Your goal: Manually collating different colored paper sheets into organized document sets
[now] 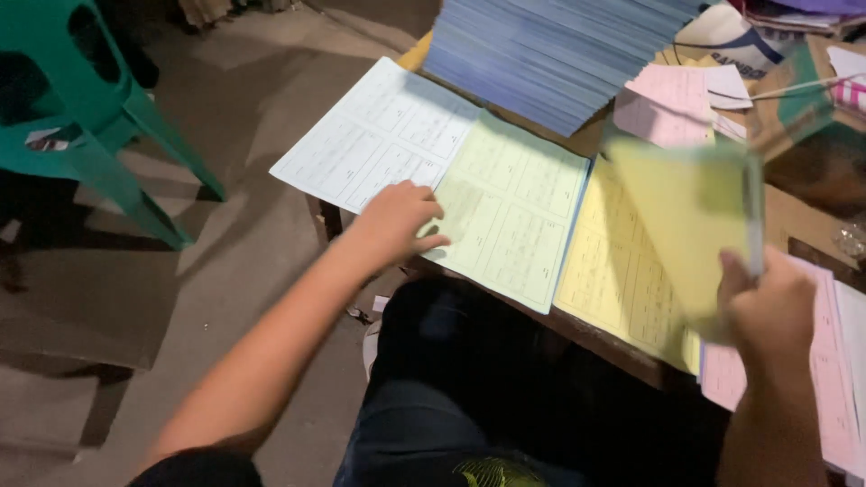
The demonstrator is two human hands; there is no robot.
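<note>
My left hand (397, 219) rests with fingers spread on the near edge of the white form sheet (374, 135) and the pale green form sheet (514, 212). My right hand (767, 302) grips a yellow sheet (690, 212) lifted and blurred in the air, with a thin blue sheet edge beside it. Under that sheet lies a yellow form stack (622, 275) on the wooden table (595, 338). A pink form stack (825, 388) lies at the right, partly hidden by my right arm.
A tall fanned stack of blue paper (550, 50) sits at the back of the table. Pink sheets (672, 104) and cardboard boxes (794, 90) crowd the back right. A green plastic chair (81, 117) stands on the concrete floor at left. My dark trousers (469, 379) are below the table edge.
</note>
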